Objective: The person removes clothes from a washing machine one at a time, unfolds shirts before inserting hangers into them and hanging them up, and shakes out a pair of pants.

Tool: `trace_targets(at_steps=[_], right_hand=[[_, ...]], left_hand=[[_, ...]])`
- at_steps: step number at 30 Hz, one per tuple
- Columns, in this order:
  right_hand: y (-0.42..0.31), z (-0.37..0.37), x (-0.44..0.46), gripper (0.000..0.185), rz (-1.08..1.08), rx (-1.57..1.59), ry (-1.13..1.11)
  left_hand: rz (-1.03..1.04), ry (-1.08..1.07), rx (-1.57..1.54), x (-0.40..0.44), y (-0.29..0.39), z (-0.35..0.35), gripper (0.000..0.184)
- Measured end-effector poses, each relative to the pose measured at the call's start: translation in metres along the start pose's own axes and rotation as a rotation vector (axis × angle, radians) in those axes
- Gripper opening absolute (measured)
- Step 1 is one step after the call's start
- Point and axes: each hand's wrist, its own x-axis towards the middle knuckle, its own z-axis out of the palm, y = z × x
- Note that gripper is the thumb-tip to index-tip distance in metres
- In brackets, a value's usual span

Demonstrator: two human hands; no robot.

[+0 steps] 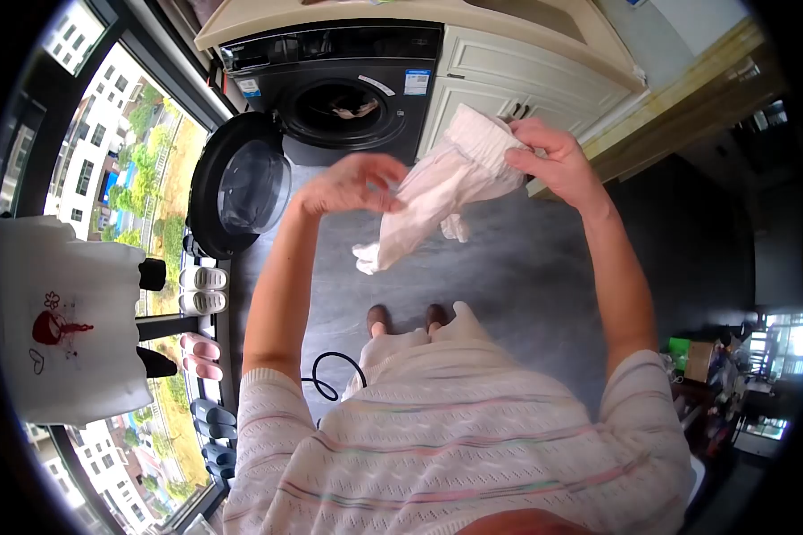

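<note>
Pale pinkish-white trousers (pixel 442 183) with a gathered elastic waistband and cuffed legs hang in the air before me, tilted down to the left. My right hand (pixel 558 160) pinches the waistband between thumb and fingers. Beside the fabric's left edge is my left hand (pixel 357 183), slightly blurred, its curved fingers apart; whether the fingertips touch the cloth is unclear. Beyond them stands a black washing machine (pixel 330 67), its round door (pixel 241 183) swung wide to the left. Some light-coloured laundry (pixel 355 111) lies inside the drum.
Cream cabinets (pixel 473 102) adjoin the washer under a beige countertop (pixel 348 12). Several pairs of shoes, including pink slippers (pixel 202 355), line the window at left. A white garment with a red print (pixel 71 321) hangs there. A black hose (pixel 330 357) loops over the grey floor (pixel 526 276).
</note>
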Motion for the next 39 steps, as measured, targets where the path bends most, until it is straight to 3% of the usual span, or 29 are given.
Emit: trace_targets(at_steps=[1, 3, 5, 6, 7, 10, 13, 15, 17, 19, 21, 22, 25, 26, 29, 30, 33, 35, 36, 39], right_hand=[[-0.007, 0.002, 0.002, 0.014, -0.058, -0.125, -0.028], [-0.027, 0.012, 0.007, 0.015, -0.074, -0.216, -0.008], [-0.041, 0.016, 0.010, 0.014, -0.152, -0.351, 0.019], [-0.048, 0.015, 0.008, 0.014, -0.131, -0.415, 0.047], [-0.048, 0.012, 0.002, 0.015, -0.103, -0.418, 0.064], [-0.032, -0.003, -0.019, 0.024, -0.105, -0.394, 0.063], [-0.005, -0.011, -0.055, 0.030, 0.564, -0.042, 0.018], [0.028, -0.007, -0.083, 0.039, 0.782, 0.015, 0.048], [0.048, 0.006, -0.109, 0.051, 0.754, 0.022, -0.007], [0.058, 0.025, -0.133, 0.057, 0.569, 0.307, 0.145], [0.041, 0.042, -0.147, 0.068, 0.474, 0.824, 0.354], [0.029, 0.049, -0.154, 0.067, 0.399, 0.905, 0.463], [0.000, 0.069, -0.175, 0.054, 0.584, 0.556, 0.639], [0.006, 0.072, -0.181, 0.040, 0.674, 0.491, 0.652], [0.037, 0.061, -0.213, 0.031, 0.864, 0.612, 0.688], [0.031, 0.056, -0.217, 0.026, 0.884, 0.698, 0.870], [0.049, 0.009, -0.257, 0.024, 0.383, 0.964, 1.099], [0.025, -0.028, -0.264, 0.027, 0.456, 0.823, 1.188], [0.018, -0.041, -0.272, 0.028, 0.433, 0.765, 1.108], [-0.004, -0.053, -0.296, 0.034, 0.400, 0.609, 0.956]], left_hand=[[0.132, 0.123, 0.163, 0.011, 0.018, -0.005, 0.043], [0.372, 0.006, -0.169, 0.030, 0.065, 0.001, 0.050], [0.274, -0.203, 0.057, 0.049, 0.089, 0.003, 0.049], [0.209, -0.262, -0.045, 0.063, 0.084, 0.003, 0.043], [0.216, -0.235, -0.065, 0.065, 0.093, 0.004, 0.032], [0.310, -0.124, -0.077, 0.066, 0.116, 0.012, 0.024], [0.408, -0.146, -0.080, 0.070, 0.134, 0.026, 0.024], [0.414, -0.162, -0.088, 0.072, 0.146, 0.038, 0.022], [0.405, -0.164, -0.109, 0.076, 0.158, 0.050, 0.021], [0.406, -0.124, -0.004, 0.078, 0.168, 0.069, 0.019], [0.408, -0.073, 0.084, 0.082, 0.172, 0.092, 0.018], [0.398, -0.049, 0.125, 0.085, 0.174, 0.105, 0.017], [0.420, -0.073, 0.216, 0.101, 0.175, 0.143, 0.015], [0.418, -0.092, 0.223, 0.103, 0.179, 0.155, 0.014], [0.404, -0.166, 0.210, 0.107, 0.191, 0.185, 0.011], [0.389, -0.205, 0.190, 0.110, 0.192, 0.190, 0.010], [0.154, -0.425, 0.104, 0.122, 0.193, 0.196, 0.017], [-0.016, -0.486, 0.108, 0.132, 0.190, 0.200, 0.024], [-0.014, -0.433, 0.208, 0.146, 0.175, 0.201, 0.027], [-0.009, -0.612, 0.260, 0.173, 0.151, 0.189, 0.040]])
